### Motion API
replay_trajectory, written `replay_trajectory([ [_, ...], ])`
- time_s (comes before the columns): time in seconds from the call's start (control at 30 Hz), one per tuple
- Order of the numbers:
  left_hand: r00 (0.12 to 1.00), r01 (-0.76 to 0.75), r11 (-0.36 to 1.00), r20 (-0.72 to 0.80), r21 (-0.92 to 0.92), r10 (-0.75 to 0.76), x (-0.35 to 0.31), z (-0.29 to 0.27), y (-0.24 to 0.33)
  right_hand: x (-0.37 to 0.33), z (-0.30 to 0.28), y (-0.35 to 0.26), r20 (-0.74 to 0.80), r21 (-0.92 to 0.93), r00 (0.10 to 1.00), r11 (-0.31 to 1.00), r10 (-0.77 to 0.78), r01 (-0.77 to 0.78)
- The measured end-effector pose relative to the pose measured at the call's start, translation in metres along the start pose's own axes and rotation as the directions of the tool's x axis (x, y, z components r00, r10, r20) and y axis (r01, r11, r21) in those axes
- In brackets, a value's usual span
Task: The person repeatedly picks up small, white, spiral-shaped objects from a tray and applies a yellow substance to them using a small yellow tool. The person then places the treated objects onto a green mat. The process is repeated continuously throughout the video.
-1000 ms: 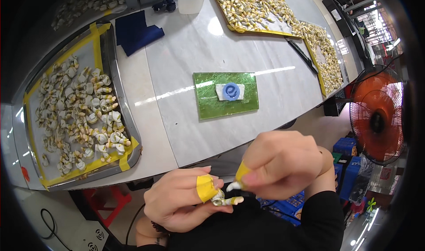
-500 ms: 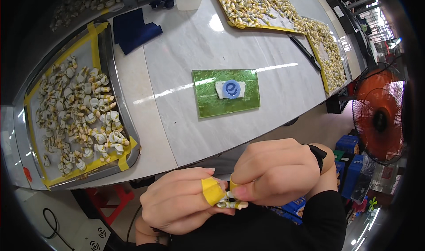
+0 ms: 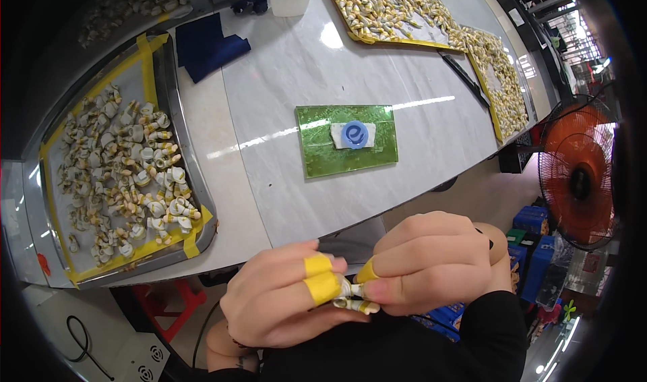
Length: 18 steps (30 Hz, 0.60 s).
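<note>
Near the lower edge, my left hand (image 3: 280, 298) and my right hand (image 3: 431, 264) meet over my lap, in front of the table edge. Between their fingertips is a small painted figurine piece (image 3: 356, 306), white with yellow and peach parts. My left fingers are closed on it from one side, two of them wrapped in yellow tape. From the other side my right thumb and index finger pinch its upper part; that index finger also wears yellow tape. The fingers cover much of the piece, so its full shape is hidden.
On the table lies a green slab (image 3: 317, 163) with a blue ring-shaped piece (image 3: 354, 134) on a white pad. A metal tray (image 3: 202, 210) of similar pieces stands left. Yellow-edged trays (image 3: 404, 43) of small parts are at the back right. An orange fan (image 3: 578, 180) stands right.
My left fingers have shifted and spread a little, so a second taped finger shows. The right hand has moved slightly right. The figurine piece stays between both hands.
</note>
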<state>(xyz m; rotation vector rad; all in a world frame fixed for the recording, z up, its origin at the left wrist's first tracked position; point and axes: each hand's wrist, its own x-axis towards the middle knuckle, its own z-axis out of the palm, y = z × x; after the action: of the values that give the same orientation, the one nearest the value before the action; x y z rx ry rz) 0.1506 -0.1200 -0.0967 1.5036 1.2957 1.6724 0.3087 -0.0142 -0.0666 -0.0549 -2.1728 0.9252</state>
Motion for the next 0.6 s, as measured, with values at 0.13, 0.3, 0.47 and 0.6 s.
replay_trajectory([
  [0.13,0.995,-0.095,0.995,0.028,0.016,0.095,-0.003,0.0,-0.006,-0.001,0.0,-0.006,-0.006,-0.04,1.0,0.999,-0.015,0.015],
  [0.3,0.961,0.276,0.836,0.112,-0.474,-0.254,-0.004,-0.002,-0.004,0.009,-0.012,-0.005,0.079,0.16,0.965,0.952,0.25,-0.26],
  [0.47,0.884,0.456,0.605,0.25,-0.652,-0.396,-0.008,-0.003,-0.003,0.013,-0.016,-0.003,0.214,0.231,0.901,0.876,0.378,-0.423],
  [0.6,0.846,0.531,0.51,0.383,-0.677,-0.372,-0.007,-0.007,-0.006,0.014,-0.014,-0.006,0.274,0.247,0.881,0.857,0.386,-0.453],
])
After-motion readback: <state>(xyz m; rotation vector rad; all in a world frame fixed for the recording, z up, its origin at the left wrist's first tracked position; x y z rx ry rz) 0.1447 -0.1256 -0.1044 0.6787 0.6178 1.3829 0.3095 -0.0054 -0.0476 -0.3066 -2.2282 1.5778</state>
